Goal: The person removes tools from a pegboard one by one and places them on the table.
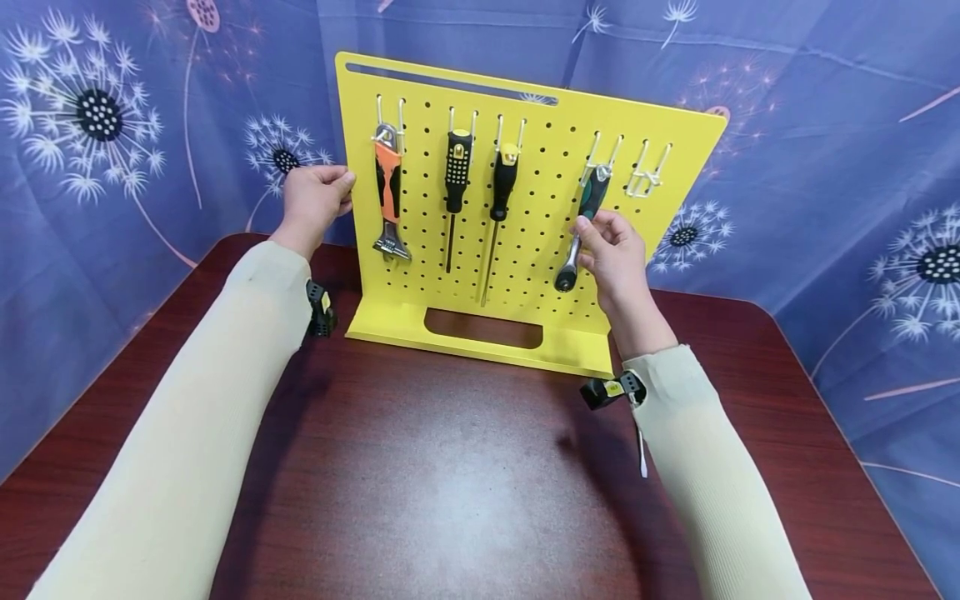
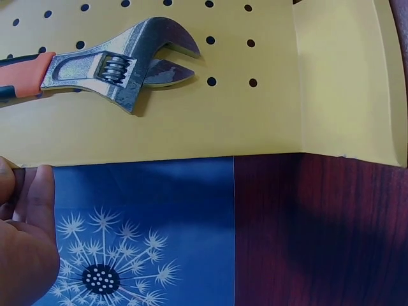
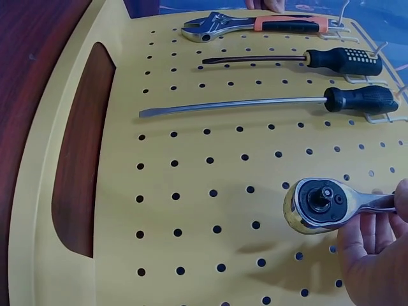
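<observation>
Evidently both hands were occupied on my feeds. My left hand [image 1: 311, 204] pinched the left edge of the yellow pegboard [image 1: 420, 208], beside the adjustable wrench [image 1: 388, 183] that hung there, its orange-and-black handle up and its jaws down.

My right hand [image 1: 618, 250] grasped the ratchet [image 3: 325, 201] between thumb and fingers, below its dark green grip. The ratchet was at the right part of the pegboard, tilted, with its round head low and to the left and its handle's top end at a pair of white prongs. I could not tell whether those prongs bore any of its weight.

Between wrench and ratchet, I saw the shorter screwdriver [image 1: 458, 171] and, to its right, the longer screwdriver [image 1: 506, 179], both with shafts pointing down. One more white hook [image 1: 643, 182] stood right of the ratchet.

The pegboard stood upright on the far part of the dark red desk [image 1: 450, 467], its ledge turned to the near side. Farther back, I had a blue curtain [image 1: 487, 33] printed with dandelions.
</observation>
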The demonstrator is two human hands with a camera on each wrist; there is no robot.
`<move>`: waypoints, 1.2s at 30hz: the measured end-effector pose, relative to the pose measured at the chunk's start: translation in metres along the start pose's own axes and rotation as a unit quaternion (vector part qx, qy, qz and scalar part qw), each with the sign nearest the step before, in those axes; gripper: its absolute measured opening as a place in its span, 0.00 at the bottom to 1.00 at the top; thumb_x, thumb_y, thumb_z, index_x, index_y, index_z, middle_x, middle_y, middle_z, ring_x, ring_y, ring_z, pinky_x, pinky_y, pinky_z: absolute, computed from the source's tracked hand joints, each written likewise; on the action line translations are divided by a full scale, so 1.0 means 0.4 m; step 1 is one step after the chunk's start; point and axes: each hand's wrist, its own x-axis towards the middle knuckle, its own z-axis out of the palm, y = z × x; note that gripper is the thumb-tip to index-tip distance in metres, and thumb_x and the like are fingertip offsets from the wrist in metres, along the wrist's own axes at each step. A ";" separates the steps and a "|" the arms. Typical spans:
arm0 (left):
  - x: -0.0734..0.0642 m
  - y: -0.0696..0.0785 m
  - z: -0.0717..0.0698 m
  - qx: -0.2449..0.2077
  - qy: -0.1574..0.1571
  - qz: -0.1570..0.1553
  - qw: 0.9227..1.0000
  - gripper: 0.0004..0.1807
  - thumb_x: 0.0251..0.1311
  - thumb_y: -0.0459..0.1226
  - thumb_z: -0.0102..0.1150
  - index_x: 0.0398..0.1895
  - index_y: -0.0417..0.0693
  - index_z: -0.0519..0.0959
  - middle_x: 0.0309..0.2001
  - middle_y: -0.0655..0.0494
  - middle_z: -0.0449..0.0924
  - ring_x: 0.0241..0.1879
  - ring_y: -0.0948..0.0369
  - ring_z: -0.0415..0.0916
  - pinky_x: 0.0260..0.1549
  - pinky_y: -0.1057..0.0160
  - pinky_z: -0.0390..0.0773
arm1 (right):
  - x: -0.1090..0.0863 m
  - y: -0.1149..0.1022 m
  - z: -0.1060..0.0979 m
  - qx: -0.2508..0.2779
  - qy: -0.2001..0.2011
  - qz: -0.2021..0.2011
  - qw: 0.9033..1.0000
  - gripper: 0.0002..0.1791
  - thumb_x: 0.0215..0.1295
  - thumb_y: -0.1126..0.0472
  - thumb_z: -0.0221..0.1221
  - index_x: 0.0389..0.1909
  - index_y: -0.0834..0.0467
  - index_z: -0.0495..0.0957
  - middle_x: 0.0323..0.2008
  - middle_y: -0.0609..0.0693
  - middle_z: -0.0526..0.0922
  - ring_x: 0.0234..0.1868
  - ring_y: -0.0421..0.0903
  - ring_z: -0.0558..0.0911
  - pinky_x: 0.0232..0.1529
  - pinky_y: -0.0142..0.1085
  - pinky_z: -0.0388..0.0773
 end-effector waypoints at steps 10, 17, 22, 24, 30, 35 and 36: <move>-0.004 0.007 0.010 -0.008 0.002 -0.009 1.000 0.21 0.74 0.39 0.57 0.66 0.45 0.78 0.67 0.49 0.76 0.37 0.72 0.74 0.35 0.80 0.80 | -0.023 -0.006 -0.008 -0.016 0.000 -0.004 1.000 0.06 0.73 0.62 0.61 0.34 0.51 0.77 0.28 0.38 0.84 0.28 0.35 0.80 0.27 0.22 0.76; -0.005 0.001 0.011 -0.009 0.005 0.001 1.000 0.20 0.75 0.38 0.55 0.66 0.43 0.78 0.63 0.49 0.77 0.36 0.72 0.73 0.34 0.81 0.79 | -0.038 -0.004 -0.012 -0.010 -0.007 -0.004 1.000 0.04 0.73 0.61 0.62 0.36 0.52 0.78 0.28 0.38 0.84 0.28 0.35 0.79 0.28 0.22 0.76; -0.006 0.004 0.012 -0.010 0.002 -0.001 1.000 0.20 0.74 0.39 0.56 0.66 0.45 0.79 0.64 0.51 0.77 0.37 0.71 0.73 0.36 0.79 0.80 | -0.052 -0.013 -0.014 -0.007 -0.012 -0.005 1.000 0.07 0.74 0.62 0.60 0.33 0.50 0.78 0.27 0.38 0.85 0.29 0.35 0.79 0.27 0.22 0.76; -0.005 0.004 0.012 -0.011 0.003 0.001 1.000 0.20 0.74 0.39 0.56 0.65 0.45 0.79 0.63 0.51 0.77 0.37 0.71 0.73 0.36 0.78 0.80 | -0.056 -0.018 -0.015 -0.005 -0.014 -0.005 1.000 0.09 0.74 0.63 0.60 0.32 0.49 0.78 0.27 0.38 0.86 0.29 0.35 0.80 0.27 0.22 0.76; -0.002 0.004 0.012 -0.017 0.002 -0.002 1.000 0.20 0.74 0.39 0.56 0.66 0.44 0.78 0.63 0.51 0.77 0.37 0.71 0.73 0.35 0.79 0.80 | -0.062 -0.030 -0.018 0.000 -0.021 0.006 1.000 0.11 0.74 0.64 0.60 0.30 0.48 0.80 0.27 0.38 0.87 0.29 0.35 0.80 0.26 0.21 0.77; -0.003 0.002 0.010 -0.023 0.002 -0.002 1.000 0.21 0.74 0.38 0.56 0.66 0.44 0.78 0.60 0.51 0.77 0.36 0.71 0.73 0.32 0.81 0.79 | -0.065 -0.036 -0.020 0.000 -0.029 0.007 1.000 0.11 0.73 0.64 0.60 0.30 0.49 0.82 0.26 0.38 0.87 0.28 0.34 0.80 0.26 0.21 0.78; -0.002 0.002 0.009 -0.024 0.002 -0.002 1.000 0.21 0.74 0.38 0.56 0.67 0.44 0.78 0.60 0.51 0.77 0.36 0.71 0.73 0.32 0.81 0.79 | -0.066 -0.038 -0.020 0.002 -0.032 0.008 0.999 0.10 0.73 0.64 0.61 0.30 0.49 0.82 0.26 0.38 0.87 0.28 0.34 0.80 0.26 0.21 0.78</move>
